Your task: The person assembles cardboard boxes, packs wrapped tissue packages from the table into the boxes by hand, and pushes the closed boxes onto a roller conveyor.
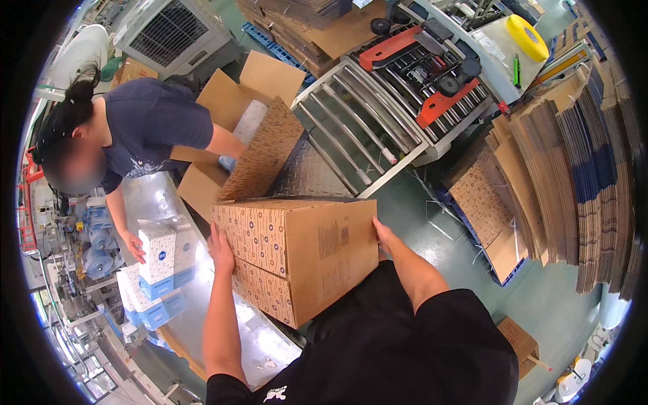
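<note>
Between my two hands is a large closed cardboard box, tilted in front of my body, with a small repeated print on its left faces. My left hand presses against its left side, fingers spread along the printed board. At the upper right edge, my right hand grips the box, its fingertips partly hidden. Just beyond stands an open cardboard box with its flaps up. A co-worker reaches one arm into that open box and rests the other hand near white and blue packs.
A metal worktable runs along my left. Ahead is a roller conveyor with a red and black taping machine. Stacks of flattened cardboard stand at right. A small carton sits on the floor at lower right.
</note>
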The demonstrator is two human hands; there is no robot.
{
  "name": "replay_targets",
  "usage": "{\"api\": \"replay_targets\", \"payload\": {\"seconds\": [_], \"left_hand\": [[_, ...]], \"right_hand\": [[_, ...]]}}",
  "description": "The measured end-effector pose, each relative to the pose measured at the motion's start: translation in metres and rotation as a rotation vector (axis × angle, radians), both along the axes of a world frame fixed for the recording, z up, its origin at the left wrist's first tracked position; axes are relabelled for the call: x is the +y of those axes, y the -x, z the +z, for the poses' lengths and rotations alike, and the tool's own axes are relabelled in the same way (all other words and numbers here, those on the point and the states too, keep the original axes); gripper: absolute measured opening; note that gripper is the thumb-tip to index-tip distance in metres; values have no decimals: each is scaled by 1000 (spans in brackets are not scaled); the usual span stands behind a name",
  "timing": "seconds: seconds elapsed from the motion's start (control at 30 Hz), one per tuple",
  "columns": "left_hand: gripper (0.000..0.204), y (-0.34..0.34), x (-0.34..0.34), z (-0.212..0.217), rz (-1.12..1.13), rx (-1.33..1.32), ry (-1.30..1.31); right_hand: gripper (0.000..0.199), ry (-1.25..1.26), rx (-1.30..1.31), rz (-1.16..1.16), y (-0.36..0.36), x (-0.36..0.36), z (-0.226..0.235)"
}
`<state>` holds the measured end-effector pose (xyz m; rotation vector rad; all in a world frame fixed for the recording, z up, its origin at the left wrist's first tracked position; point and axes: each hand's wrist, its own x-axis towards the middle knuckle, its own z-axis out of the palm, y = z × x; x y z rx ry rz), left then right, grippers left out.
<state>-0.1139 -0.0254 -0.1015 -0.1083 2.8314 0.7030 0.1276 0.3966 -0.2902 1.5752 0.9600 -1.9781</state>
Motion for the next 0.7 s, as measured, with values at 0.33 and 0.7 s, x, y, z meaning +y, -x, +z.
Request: {"api": "replay_targets", "payload": {"seconds": [0.33, 0.7], "left_hand": [[70, -54, -20, -15, 313, -734, -1641], [86, -118, 83, 21, 288, -449, -1106]], "right_hand": [[52, -138, 1104, 111, 31, 113, 335], [64, -592, 940, 1210, 104, -116, 351]]}}
